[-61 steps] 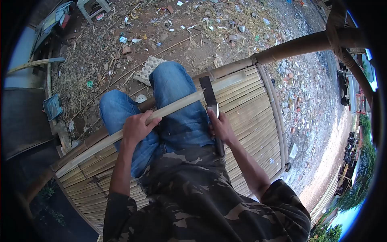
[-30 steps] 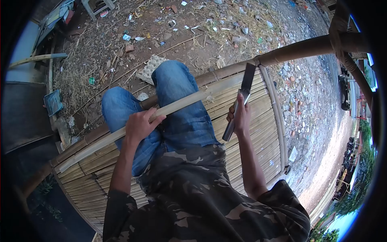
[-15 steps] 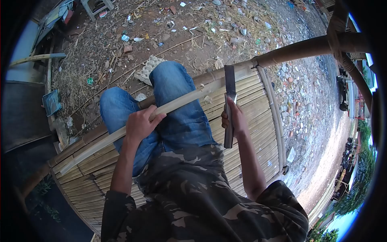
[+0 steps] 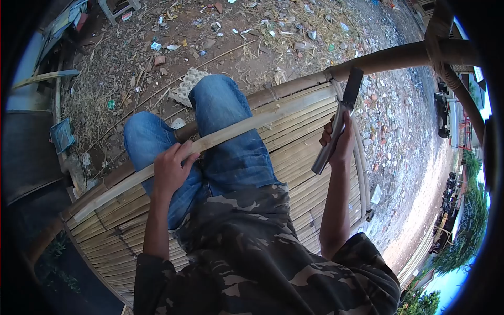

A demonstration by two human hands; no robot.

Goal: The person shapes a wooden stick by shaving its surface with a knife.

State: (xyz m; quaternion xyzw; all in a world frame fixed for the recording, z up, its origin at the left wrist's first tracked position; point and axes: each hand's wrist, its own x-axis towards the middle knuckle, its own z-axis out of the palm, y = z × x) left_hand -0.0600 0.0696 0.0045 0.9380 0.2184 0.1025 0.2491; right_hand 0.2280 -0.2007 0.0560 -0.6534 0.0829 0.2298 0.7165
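Observation:
A long, pale bamboo strip [image 4: 236, 132] lies slantwise across my thighs, running from the lower left to the upper right. Around it, near my left knee, my left hand [image 4: 172, 169] is closed with the thumb along its near side. My right hand [image 4: 340, 140] grips the tubular, metallic-looking handle of a knife [image 4: 353, 86]. Its broad, dark blade points up and slightly right, apart from the strip. The fingers partly cover the handle.
I sit on a bamboo-slat bench [image 4: 299, 163] edged by a thick bamboo pole [image 4: 383, 59]. Littered ground with a grey egg tray [image 4: 186, 86] lies beyond my knees. A plastic stool [image 4: 118, 9] stands at the upper left.
My right hand has moved right and slightly up with the knife, whose blade has tilted rightward away from the strip. My left hand stays on the strip; the view has shifted slightly.

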